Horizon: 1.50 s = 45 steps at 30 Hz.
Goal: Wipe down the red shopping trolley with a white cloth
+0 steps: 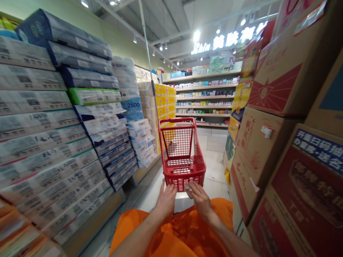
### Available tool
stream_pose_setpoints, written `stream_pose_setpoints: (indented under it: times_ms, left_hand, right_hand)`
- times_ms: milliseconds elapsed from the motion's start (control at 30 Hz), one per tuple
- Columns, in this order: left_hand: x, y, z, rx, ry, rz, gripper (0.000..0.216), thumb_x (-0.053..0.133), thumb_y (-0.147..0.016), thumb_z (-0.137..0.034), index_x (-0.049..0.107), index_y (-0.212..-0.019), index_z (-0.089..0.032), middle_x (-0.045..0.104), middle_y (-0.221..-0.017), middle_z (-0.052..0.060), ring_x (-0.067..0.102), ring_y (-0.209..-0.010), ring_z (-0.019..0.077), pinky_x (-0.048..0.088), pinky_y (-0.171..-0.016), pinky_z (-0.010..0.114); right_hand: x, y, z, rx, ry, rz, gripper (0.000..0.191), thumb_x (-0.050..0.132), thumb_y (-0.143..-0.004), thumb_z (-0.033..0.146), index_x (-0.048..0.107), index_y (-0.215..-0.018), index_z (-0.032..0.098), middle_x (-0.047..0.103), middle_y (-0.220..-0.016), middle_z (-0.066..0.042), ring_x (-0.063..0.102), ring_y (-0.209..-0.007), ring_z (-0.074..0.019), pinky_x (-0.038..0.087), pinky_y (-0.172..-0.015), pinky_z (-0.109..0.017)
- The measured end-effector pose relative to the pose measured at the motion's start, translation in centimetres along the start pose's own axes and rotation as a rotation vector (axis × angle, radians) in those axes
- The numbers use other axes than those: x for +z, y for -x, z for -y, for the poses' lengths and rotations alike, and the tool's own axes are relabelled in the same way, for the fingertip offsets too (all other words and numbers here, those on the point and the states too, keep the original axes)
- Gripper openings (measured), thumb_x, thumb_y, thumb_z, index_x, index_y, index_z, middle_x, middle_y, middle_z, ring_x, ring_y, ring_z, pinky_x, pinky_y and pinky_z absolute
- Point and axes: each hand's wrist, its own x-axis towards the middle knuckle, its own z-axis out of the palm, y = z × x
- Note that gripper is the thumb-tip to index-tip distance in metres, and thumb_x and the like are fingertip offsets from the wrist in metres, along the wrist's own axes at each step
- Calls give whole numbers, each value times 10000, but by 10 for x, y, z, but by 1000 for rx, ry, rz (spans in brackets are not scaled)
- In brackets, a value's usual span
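Observation:
In front of me on the floor stands a red plastic shopping cart point(198, 160) with a mesh basket and a handle bar at its far end. My left hand point(166, 199) is at the cart's near lower edge, fingers stretched forward and apart, with nothing seen in it. Beside it, at the same edge, my right hand point(201, 200) is partly closed around a small crumpled greyish thing point(188, 189), too blurred to name. Whether either hand touches the cart is hard to tell. Orange cloth point(184, 232) lies below my forearms.
Stacked tissue packs point(53, 142) line the left side, with yellow packs point(167, 103) beyond. Cardboard boxes point(254, 142) are piled high along the right. Ahead, shelves point(203, 87) hold many small boxes. A thin pole point(148, 50) rises behind the cart; pale floor tiles point(214, 157) run between the stacks.

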Motion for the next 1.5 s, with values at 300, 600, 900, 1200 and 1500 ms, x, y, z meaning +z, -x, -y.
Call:
stream_pose_setpoints:
  times_ms: [300,600,900,1200,1500]
  left_hand:
    - [7,10,25,-159,-79,24,677,408,-620,-112,324,-1291,-132,299,-1386,133,212,-1292,233,79,-1044,507]
    - [14,7,28,-192,-92,-21,660,376,-646,-108,303,-1301,-125,283,-1395,123,195,-1298,225,86,-1046,501]
    - [12,7,11,-85,-92,-141,696,345,-648,-119,230,-1334,-90,191,-1427,105,122,-1318,212,90,-1054,496]
    - [12,0,-6,57,-134,-177,707,349,-647,-101,212,-1341,-100,155,-1435,92,90,-1322,210,78,-1065,472]
    - [-1,-11,13,-32,-131,-221,687,333,-668,-109,206,-1343,-106,138,-1441,86,82,-1323,208,61,-1060,488]
  right_hand:
    - [45,-10,39,-167,-69,36,210,464,-843,195,635,-956,241,635,-1040,5,488,-1105,-171,434,-911,-333]
    - [28,-46,48,-130,-54,10,266,427,-845,143,605,-1028,216,552,-1183,-22,352,-1220,-204,364,-969,-390]
    - [8,-25,24,-48,-10,-59,278,395,-855,128,607,-1021,199,563,-1166,-44,338,-1229,-198,362,-963,-394]
    - [-2,22,-10,47,44,-6,365,308,-869,93,593,-1045,236,617,-1077,-13,446,-1147,-144,425,-907,-329]
    - [-19,22,-39,194,63,3,365,321,-847,103,629,-984,243,608,-1085,-23,513,-1071,-181,478,-835,-351]
